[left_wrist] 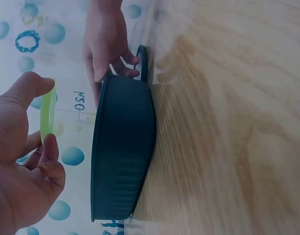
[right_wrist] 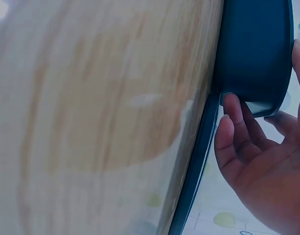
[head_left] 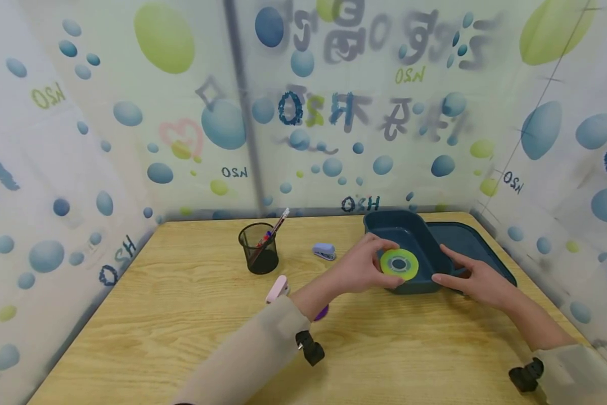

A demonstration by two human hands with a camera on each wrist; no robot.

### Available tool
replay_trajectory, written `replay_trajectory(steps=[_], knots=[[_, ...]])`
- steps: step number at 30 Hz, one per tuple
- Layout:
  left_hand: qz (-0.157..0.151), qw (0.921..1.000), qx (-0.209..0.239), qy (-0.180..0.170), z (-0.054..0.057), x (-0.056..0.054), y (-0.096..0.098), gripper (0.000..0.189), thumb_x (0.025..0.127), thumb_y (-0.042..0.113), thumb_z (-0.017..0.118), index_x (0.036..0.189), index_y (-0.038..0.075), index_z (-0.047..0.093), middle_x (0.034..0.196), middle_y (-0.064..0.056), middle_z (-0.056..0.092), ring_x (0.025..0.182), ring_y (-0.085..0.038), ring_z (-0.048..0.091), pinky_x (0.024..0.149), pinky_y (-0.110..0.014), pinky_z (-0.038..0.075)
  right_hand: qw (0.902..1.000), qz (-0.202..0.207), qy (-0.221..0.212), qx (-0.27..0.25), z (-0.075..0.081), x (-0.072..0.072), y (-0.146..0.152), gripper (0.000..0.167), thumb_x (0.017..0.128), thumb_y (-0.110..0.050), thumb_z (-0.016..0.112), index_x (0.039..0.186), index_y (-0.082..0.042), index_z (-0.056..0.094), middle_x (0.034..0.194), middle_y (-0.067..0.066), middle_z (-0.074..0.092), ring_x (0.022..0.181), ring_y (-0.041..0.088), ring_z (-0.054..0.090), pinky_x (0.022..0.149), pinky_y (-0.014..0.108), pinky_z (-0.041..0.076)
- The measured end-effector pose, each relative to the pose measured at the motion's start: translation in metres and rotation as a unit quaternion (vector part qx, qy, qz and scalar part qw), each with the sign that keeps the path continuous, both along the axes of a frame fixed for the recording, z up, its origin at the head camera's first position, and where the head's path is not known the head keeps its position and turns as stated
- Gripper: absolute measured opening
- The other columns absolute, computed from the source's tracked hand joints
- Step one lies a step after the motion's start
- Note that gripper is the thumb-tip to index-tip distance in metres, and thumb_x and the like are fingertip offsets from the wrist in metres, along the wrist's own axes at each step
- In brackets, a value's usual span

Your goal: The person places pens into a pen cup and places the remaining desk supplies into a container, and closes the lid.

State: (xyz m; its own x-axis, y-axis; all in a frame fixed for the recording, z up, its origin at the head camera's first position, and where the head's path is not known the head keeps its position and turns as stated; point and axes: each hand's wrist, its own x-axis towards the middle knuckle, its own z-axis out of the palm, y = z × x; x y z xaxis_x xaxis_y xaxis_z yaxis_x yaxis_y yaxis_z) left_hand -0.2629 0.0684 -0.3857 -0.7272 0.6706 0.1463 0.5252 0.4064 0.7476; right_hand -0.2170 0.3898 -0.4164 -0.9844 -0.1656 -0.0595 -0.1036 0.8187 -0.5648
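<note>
In the head view my left hand (head_left: 364, 270) pinches a flat lime-green disc (head_left: 408, 255) with a grey centre between thumb and fingers. The disc is held up over the dark blue box (head_left: 414, 288); the left wrist view has the disc (left_wrist: 48, 110) nearly edge-on, apart from the box (left_wrist: 123, 147). With thumb and fingers bent at its right wall, my right hand (head_left: 477, 281) holds the box. The right wrist view shows these curled fingers against the box's end (right_wrist: 255, 54). Some contact points are hidden.
A dark blue tray or lid (head_left: 460, 242) lies right of the box. Left of it are a blue stapler (head_left: 324, 250), a mesh pen cup (head_left: 260, 259) with pens and a pink stapler (head_left: 277, 288). A purple item (head_left: 322, 313) is partly behind my left forearm.
</note>
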Motion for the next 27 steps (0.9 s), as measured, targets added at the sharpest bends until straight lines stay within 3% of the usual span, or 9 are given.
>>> replay_trajectory(steps=[8,16,23,27], knots=[[0.022,0.9989,-0.026,0.033,0.0,-0.02,0.024,0.071,0.091,0.041,0.091,0.152,0.016,0.066,0.128,0.0,0.056,0.095,-0.008,0.054,0.081,-0.018,0.049,1.0,0.001,-0.002,0.002,-0.001,-0.001,0.001,0.096,0.107,-0.054,0.069,0.177,-0.011,0.018,0.153,0.042,0.049,0.108,0.029,0.069,0.077,0.038,0.054],[0.055,0.9959,-0.05,0.051,-0.014,-0.033,0.042,0.071,0.09,0.048,0.091,0.15,0.018,0.068,0.132,0.0,0.06,0.104,-0.008,0.054,0.088,-0.022,0.05,1.0,-0.001,-0.009,-0.003,-0.002,0.0,0.001,0.097,0.106,-0.055,0.068,0.177,-0.012,0.018,0.153,0.042,0.048,0.105,0.028,0.069,0.076,0.038,0.053],[0.091,0.9834,-0.113,0.108,-0.021,-0.038,0.054,0.069,0.09,0.059,0.087,0.148,0.027,0.07,0.139,0.003,0.064,0.115,-0.012,0.05,0.099,-0.03,0.045,1.0,-0.002,-0.003,-0.008,-0.003,0.0,0.001,0.096,0.106,-0.054,0.069,0.177,-0.012,0.019,0.154,0.044,0.047,0.105,0.027,0.07,0.075,0.038,0.053],[0.108,0.9778,-0.136,0.117,-0.021,-0.038,0.059,0.068,0.089,0.063,0.086,0.147,0.032,0.071,0.142,0.004,0.064,0.118,-0.014,0.046,0.102,-0.037,0.039,1.0,-0.003,0.001,-0.006,-0.003,-0.001,0.001,0.096,0.106,-0.053,0.07,0.176,-0.011,0.02,0.154,0.044,0.048,0.106,0.028,0.07,0.075,0.038,0.054]])
